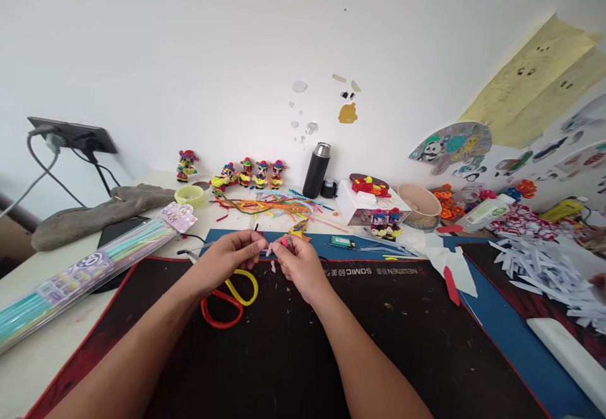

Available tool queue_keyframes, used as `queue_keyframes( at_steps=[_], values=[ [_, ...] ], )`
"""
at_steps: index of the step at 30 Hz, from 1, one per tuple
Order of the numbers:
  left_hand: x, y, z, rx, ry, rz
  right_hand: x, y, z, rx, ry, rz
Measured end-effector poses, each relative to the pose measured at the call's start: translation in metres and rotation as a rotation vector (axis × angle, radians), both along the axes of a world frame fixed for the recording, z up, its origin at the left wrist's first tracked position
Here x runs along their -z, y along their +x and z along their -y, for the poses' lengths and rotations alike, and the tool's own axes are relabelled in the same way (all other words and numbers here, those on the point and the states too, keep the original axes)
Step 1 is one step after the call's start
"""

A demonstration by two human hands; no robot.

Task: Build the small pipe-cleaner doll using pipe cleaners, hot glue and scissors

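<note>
My left hand (240,252) and my right hand (299,262) meet above the back part of the black mat (293,356). Between the fingertips of both hands is a small pale pinkish piece (269,250), pinched from each side. A bit of bright pink and grey shows at my right fingertips; its shape is too small to tell. Scissors with one red and one yellow handle (222,323) lie under and beside my left wrist. Just behind my right hand is a yellow and orange piece (298,228).
Colourful pipe cleaners (269,206), small figures (246,171) and a black thermos (316,173) stand or lie behind the mat. At left are a packaged bundle (89,274) and tape (189,196). Paper strips (544,274) and a white box (355,207) are at right.
</note>
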State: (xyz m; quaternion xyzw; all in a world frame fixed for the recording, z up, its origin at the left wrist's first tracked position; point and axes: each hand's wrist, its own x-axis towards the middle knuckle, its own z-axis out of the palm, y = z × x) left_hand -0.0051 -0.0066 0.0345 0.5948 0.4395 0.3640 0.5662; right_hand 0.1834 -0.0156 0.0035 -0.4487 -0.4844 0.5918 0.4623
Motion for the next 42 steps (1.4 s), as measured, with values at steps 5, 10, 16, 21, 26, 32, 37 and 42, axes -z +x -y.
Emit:
queue_keyframes(
  at_steps=[5,10,16,21,26,32,37,42],
  values=[
    [0.0011,0.001,-0.0007,0.0,0.014,-0.027,0.0055,0.0007,-0.0003,-0.028,0.053,0.08],
    [0.004,0.0001,-0.0021,-0.005,0.001,-0.02,0.0039,0.0002,0.0007,-0.051,0.053,0.111],
    [0.0055,0.0015,-0.0018,-0.091,-0.085,0.096,0.0038,-0.0003,0.0014,-0.034,0.072,0.091],
    [0.0029,0.0029,-0.0018,-0.163,-0.145,0.191,0.0042,-0.0006,0.0016,-0.043,0.065,0.09],
    [0.0032,0.0043,-0.0018,-0.177,-0.122,0.202,0.0071,-0.0011,0.0018,-0.059,0.081,0.097],
    [0.0045,0.0089,-0.0004,-0.168,-0.111,0.172,0.0097,-0.002,0.0011,-0.061,0.093,0.104],
    [0.006,0.0055,-0.0015,-0.157,-0.122,0.176,0.0082,-0.0013,0.0007,-0.037,0.092,0.115],
    [0.0074,0.0005,-0.0025,-0.123,-0.084,0.126,0.0069,-0.001,0.0017,-0.046,0.105,0.124]
  ],
)
